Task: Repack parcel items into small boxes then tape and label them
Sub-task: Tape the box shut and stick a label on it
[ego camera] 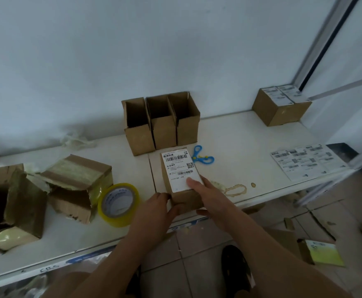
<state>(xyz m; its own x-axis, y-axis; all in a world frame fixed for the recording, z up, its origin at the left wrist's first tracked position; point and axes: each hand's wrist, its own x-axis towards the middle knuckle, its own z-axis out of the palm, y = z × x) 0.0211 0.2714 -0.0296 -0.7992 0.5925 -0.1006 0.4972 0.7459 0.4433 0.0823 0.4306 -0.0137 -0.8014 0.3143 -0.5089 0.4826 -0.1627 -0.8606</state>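
A small brown cardboard box lies near the table's front edge with a white shipping label on its top. My right hand presses the label's near corner with straight fingers. My left hand holds the box's near left corner, fingers curled against its side. Three open small boxes stand in a row just behind it. A roll of yellowish clear tape stands on its edge to the left of my left hand.
Blue and yellow scissors lie right of the box. A sheet of labels lies at the right edge. Labelled boxes sit at the back right corner. Two torn, taped parcel boxes lie left. Cardboard scraps litter the floor.
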